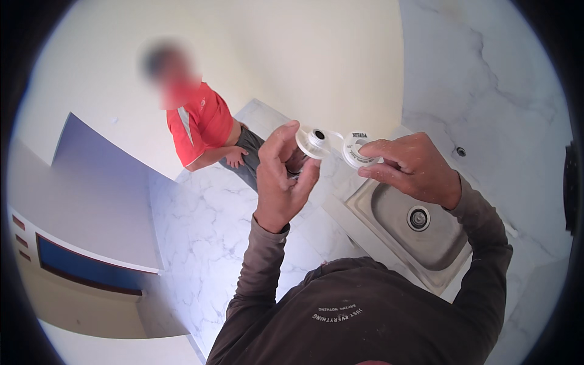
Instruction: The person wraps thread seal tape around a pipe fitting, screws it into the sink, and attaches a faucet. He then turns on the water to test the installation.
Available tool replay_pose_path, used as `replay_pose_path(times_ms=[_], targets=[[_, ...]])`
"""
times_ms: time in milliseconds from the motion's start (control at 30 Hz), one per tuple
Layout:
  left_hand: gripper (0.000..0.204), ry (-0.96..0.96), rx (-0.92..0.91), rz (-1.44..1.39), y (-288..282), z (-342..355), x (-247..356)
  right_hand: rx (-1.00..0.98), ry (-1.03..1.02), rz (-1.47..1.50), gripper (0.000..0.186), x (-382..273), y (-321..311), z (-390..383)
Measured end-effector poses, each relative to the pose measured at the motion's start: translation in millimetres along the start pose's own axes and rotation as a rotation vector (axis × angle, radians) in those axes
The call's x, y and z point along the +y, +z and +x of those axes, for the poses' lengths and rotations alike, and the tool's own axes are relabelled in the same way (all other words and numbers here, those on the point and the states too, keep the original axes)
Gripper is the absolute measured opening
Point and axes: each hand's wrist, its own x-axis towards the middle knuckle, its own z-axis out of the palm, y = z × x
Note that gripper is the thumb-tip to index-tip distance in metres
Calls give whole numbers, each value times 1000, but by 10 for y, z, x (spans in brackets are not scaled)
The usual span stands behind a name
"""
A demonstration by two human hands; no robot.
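My left hand [283,170] pinches a white plastic fitting [314,146] with a round flange, a short threaded neck and a dark opening, held up in the middle of the head view. Just to its right, my right hand [413,167] grips a white spool of tape [354,149], thumb and fingers at its hub and rim. A white strip of tape [334,135] stretches between the spool and the fitting's neck. Both hands are raised, and part of the fitting's underside is hidden by my fingers.
A steel sink [395,216] with a drain sits below my right hand. A small round hole [461,152] is in the marbled wall at right. Another person in a red shirt [201,125] stands at upper left on the marbled floor [182,231], near a doorway opening and blue window [85,267].
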Motion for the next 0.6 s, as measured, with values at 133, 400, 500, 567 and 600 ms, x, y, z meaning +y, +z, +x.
replay_pose_path(times_ms=[133, 400, 500, 567, 600], targets=[[64, 141, -83, 67, -113, -404, 289, 9, -42, -64, 26, -406, 100, -369], [46, 255, -85, 300, -127, -350, 448, -109, -20, 78, 27, -571, -64, -367], [42, 335, -87, 346, -123, -309, 454, -179, 47, 194, 27, -663, -146, -340], [45, 365, -100, 317, -108, -334, 494, -226, 102, 257, 26, -777, -187, -340], [45, 342, -108, 317, -95, -347, 522, -231, 131, 322, 27, -839, -203, -336]])
